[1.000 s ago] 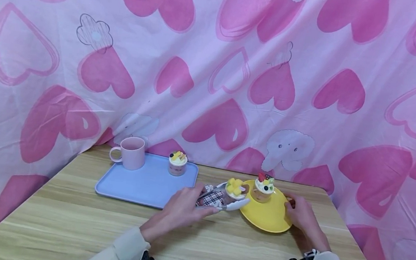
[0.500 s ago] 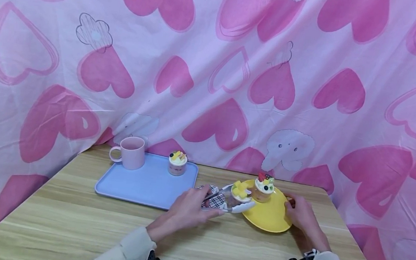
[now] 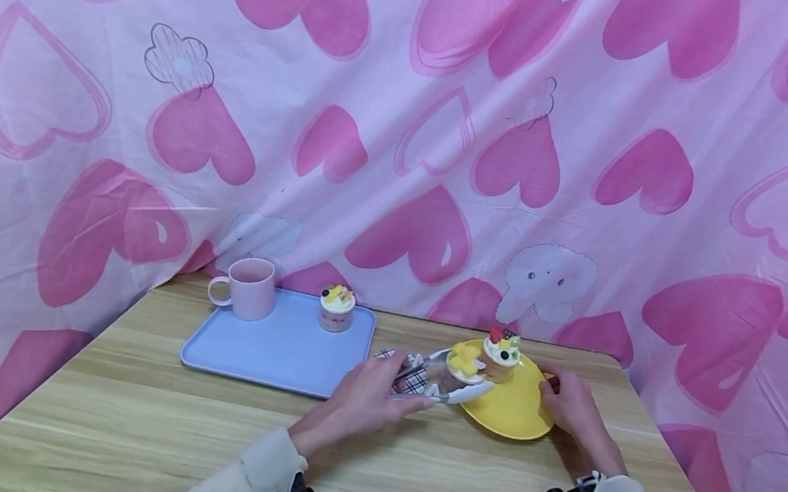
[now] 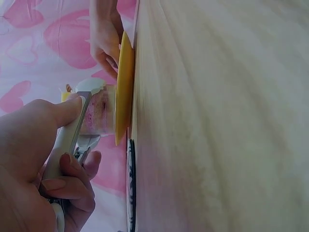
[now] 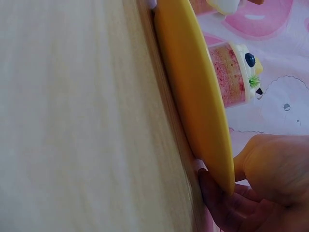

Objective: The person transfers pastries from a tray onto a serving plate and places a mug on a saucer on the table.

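Observation:
My left hand grips a pair of tongs with white tips. Between those tips is a dessert cup topped with yellow fruit cubes, upright over the left part of a yellow plate. The left wrist view shows the cup's base right at the plate's surface. Another dessert cup, with cream, a strawberry and a dark berry, stands on the plate towards its back. At the plate's right rim, my right hand pinches the edge, thumb above and fingers underneath.
A blue tray lies to the left, bearing a pink mug and a third dessert cup. A plaid flat piece shows behind the tongs. Heart-patterned cloth hangs behind the wooden table.
My left hand has moved right with the tongs and the fruit-cube cup, bringing it over the plate beside the other cup. My right hand and the plate have stayed put.

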`<state>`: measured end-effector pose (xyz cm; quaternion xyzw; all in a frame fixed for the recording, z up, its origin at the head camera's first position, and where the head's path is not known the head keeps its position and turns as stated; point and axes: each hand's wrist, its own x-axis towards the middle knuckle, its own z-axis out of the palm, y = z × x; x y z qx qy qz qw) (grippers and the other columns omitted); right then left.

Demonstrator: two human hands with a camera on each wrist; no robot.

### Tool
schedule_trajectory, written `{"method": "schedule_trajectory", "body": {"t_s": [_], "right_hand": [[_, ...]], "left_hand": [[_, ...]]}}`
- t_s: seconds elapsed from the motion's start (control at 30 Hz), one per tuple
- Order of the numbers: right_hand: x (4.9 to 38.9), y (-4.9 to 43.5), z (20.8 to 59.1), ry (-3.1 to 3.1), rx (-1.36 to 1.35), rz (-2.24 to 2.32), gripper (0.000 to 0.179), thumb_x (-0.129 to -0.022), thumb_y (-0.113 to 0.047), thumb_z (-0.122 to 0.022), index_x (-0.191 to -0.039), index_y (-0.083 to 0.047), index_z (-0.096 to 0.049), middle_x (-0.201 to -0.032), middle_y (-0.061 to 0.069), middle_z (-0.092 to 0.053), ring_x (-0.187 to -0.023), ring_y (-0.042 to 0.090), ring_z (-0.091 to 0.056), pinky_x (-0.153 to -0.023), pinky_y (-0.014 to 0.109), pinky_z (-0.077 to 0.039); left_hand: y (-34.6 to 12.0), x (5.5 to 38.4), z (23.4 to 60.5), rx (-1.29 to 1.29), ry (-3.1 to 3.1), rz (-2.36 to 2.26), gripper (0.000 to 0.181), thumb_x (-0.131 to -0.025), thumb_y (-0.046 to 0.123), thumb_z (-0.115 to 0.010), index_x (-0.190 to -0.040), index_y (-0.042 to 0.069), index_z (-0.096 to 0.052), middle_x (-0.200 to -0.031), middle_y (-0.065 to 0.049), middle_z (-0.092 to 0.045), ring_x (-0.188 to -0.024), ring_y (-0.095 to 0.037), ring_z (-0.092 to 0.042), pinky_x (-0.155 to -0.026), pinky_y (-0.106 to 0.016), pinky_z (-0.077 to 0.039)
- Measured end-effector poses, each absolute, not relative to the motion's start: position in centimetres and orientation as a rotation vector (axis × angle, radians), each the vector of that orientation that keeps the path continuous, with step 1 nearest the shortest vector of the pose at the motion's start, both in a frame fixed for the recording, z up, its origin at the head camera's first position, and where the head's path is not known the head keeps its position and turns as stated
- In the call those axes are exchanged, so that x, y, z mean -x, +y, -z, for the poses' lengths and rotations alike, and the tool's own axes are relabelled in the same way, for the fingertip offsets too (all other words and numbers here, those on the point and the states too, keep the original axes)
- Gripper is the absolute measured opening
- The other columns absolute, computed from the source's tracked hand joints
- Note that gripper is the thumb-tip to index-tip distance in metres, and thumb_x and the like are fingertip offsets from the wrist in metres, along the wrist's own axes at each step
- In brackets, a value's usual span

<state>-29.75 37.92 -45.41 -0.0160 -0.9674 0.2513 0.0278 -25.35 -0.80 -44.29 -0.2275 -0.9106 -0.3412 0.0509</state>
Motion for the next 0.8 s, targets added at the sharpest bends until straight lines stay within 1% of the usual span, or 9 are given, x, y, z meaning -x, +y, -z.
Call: {"method": "schedule_trajectory", "body": {"t_s": [0.2, 0.37, 0.53, 0.8], "right_hand": [[29.8, 37.9, 45.3, -2.987, 0.058, -0.78, 0.045, -0.108, -0.006, -0.053, -0.152, 0.003, -0.055, -0.114, 0.027, -0.07, -0.094, 0.03, -0.065, -0.077, 0.039, -0.057], [29.8, 37.9, 45.3, -2.974, 0.04, -0.76, 0.045, -0.107, -0.006, -0.053, -0.15, 0.003, -0.057, -0.112, 0.026, -0.072, -0.093, 0.03, -0.066, -0.077, 0.04, -0.057], [29.7, 38.0, 45.2, -2.972, 0.034, -0.756, 0.044, -0.107, -0.006, -0.054, -0.15, 0.003, -0.057, -0.111, 0.026, -0.072, -0.093, 0.03, -0.066, -0.076, 0.038, -0.055], [29.7, 37.8, 45.2, -2.991, 0.064, -0.781, 0.045, -0.108, -0.006, -0.053, -0.152, 0.003, -0.055, -0.115, 0.027, -0.071, -0.094, 0.03, -0.065, -0.077, 0.038, -0.057]], "left_hand": [[-0.3, 25.3, 44.3, 0.705, -2.763, 1.059, 0.06, -0.089, 0.068, -0.08, -0.115, 0.016, -0.066, -0.086, -0.001, -0.066, -0.071, -0.008, -0.053, -0.058, -0.025, -0.043], [0.3, 25.2, 44.2, 0.711, -2.768, 1.096, 0.06, -0.089, 0.068, -0.08, -0.115, 0.017, -0.065, -0.082, 0.006, -0.061, -0.07, -0.006, -0.052, -0.057, -0.024, -0.043], [1.0, 25.1, 44.2, 0.749, -2.76, 1.091, 0.056, -0.089, 0.067, -0.08, -0.109, 0.018, -0.064, -0.081, 0.008, -0.061, -0.069, -0.005, -0.051, -0.058, -0.024, -0.042], [2.1, 25.0, 44.2, 0.763, -2.805, 1.17, 0.058, -0.089, 0.066, -0.081, -0.113, 0.017, -0.064, -0.083, 0.006, -0.064, -0.069, -0.006, -0.054, -0.056, -0.025, -0.045]]}}
